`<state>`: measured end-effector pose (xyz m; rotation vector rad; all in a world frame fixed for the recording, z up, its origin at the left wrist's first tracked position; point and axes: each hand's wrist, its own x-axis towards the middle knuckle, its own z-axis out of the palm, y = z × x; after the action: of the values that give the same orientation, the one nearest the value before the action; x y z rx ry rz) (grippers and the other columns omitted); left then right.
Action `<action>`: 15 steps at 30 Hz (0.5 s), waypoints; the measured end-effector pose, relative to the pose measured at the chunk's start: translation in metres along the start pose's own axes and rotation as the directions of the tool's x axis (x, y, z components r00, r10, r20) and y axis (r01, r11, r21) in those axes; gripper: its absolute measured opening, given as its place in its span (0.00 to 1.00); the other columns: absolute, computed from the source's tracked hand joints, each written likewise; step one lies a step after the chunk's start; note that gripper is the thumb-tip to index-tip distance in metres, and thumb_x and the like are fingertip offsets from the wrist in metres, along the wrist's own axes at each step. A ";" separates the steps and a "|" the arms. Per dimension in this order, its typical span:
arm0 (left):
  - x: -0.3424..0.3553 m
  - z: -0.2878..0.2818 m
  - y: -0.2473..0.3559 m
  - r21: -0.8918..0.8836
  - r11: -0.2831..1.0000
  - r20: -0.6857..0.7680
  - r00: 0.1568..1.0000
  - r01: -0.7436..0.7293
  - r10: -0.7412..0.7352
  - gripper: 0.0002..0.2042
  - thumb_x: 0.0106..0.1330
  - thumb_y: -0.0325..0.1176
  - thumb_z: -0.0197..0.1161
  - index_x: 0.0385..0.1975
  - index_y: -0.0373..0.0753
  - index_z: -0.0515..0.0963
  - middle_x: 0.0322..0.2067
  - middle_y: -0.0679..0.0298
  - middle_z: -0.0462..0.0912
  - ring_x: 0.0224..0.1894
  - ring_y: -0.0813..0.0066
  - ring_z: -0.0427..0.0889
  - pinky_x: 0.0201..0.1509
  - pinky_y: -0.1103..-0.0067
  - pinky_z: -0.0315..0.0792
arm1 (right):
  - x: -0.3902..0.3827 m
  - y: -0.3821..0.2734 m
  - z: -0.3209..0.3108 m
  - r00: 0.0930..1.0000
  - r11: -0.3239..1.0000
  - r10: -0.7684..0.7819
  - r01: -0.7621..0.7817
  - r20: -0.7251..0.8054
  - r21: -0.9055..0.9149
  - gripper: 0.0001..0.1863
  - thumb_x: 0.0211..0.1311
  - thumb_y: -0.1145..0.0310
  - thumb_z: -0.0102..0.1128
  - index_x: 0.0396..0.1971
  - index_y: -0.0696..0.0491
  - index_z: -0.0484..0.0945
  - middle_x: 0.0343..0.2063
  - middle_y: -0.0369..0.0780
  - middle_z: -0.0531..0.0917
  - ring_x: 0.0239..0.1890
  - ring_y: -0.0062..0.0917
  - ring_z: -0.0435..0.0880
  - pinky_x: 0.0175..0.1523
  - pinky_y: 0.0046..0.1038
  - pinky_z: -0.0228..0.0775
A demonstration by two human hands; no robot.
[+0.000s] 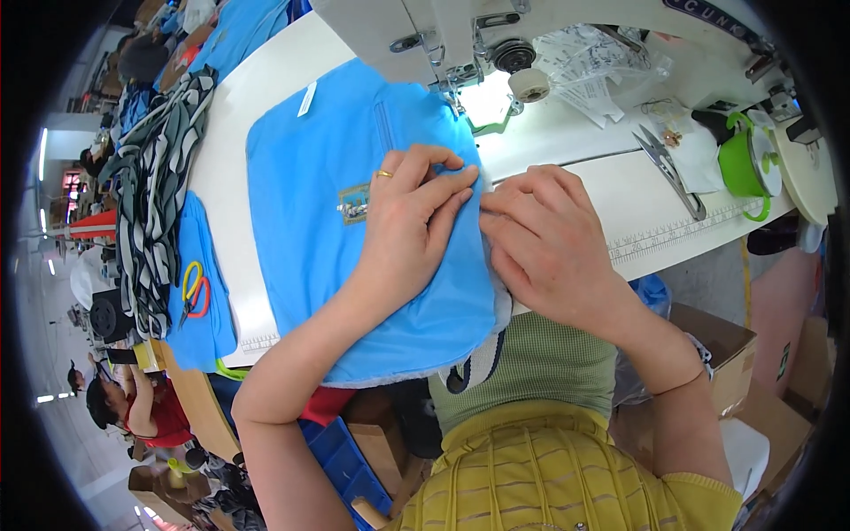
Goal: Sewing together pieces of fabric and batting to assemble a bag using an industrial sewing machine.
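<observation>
A light blue fabric bag [297,221] with a small printed patch, a zip and a white label lies on the white sewing table, its near end drooping over the front edge. My left hand [405,217], a ring on one finger, rests on it with bent fingertips pinching the cloth at its right edge. Just to the right, my right hand [551,237] grips the same edge between thumb and fingers. Beyond my hands, the bag's far right corner reaches the needle and presser foot [455,102] of a lit sewing machine [398,22]. A dark and white strap [478,367] hangs below.
Thread snips [670,173], a green lidded mug [742,166] and clear plastic wrapping [593,66] are on the right. At left are a pile of patterned straps [155,203] and small scissors [192,288] on blue cloth. Cardboard boxes [717,354] stand below; a person in red [159,416] is farther off.
</observation>
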<state>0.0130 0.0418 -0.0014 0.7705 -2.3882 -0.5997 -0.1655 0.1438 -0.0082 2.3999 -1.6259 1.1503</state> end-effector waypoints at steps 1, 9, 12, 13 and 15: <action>-0.001 -0.001 0.001 0.001 1.000 0.001 1.000 -0.003 0.003 0.11 0.64 0.23 0.69 0.46 0.39 0.88 0.48 0.64 0.83 0.46 0.62 0.77 0.51 0.68 0.70 | 0.000 -0.001 0.000 1.000 1.000 0.001 -0.001 -0.003 -0.001 0.12 0.51 0.73 0.66 0.38 0.55 0.83 0.43 0.37 0.82 0.52 0.33 0.80 0.65 0.41 0.69; -0.003 0.000 0.000 0.040 0.999 -0.006 1.000 -0.006 0.006 0.13 0.65 0.24 0.68 0.50 0.41 0.88 0.53 0.65 0.83 0.47 0.62 0.76 0.51 0.69 0.69 | -0.001 -0.002 -0.004 0.998 0.999 0.020 -0.019 0.062 -0.027 0.14 0.51 0.74 0.64 0.40 0.56 0.83 0.46 0.37 0.83 0.54 0.32 0.80 0.67 0.41 0.67; 0.003 0.000 -0.004 0.059 0.998 -0.008 1.000 -0.023 0.023 0.13 0.66 0.26 0.68 0.50 0.42 0.88 0.53 0.65 0.83 0.47 0.63 0.76 0.52 0.69 0.67 | -0.002 -0.001 -0.002 0.999 0.998 0.024 -0.021 0.047 -0.063 0.15 0.50 0.75 0.63 0.41 0.56 0.83 0.48 0.37 0.83 0.55 0.33 0.80 0.67 0.42 0.67; 0.005 0.001 -0.006 0.060 0.998 -0.010 1.000 -0.025 0.025 0.13 0.66 0.26 0.68 0.50 0.42 0.88 0.53 0.65 0.83 0.47 0.63 0.76 0.52 0.69 0.67 | -0.002 0.000 -0.001 0.999 0.998 0.022 -0.019 0.046 -0.066 0.15 0.50 0.75 0.63 0.41 0.56 0.83 0.48 0.37 0.83 0.55 0.33 0.80 0.67 0.42 0.67; 0.008 0.002 -0.010 0.076 0.996 -0.022 0.999 -0.047 0.049 0.13 0.67 0.27 0.67 0.49 0.43 0.88 0.52 0.65 0.83 0.46 0.63 0.76 0.51 0.69 0.66 | -0.002 0.000 0.001 0.997 0.996 0.059 -0.056 0.043 -0.075 0.17 0.50 0.76 0.62 0.44 0.57 0.83 0.51 0.38 0.83 0.56 0.34 0.79 0.67 0.42 0.67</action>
<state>0.0099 0.0297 -0.0056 0.7460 -2.4117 -0.4810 -0.1653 0.1448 -0.0097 2.3660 -1.7299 1.0312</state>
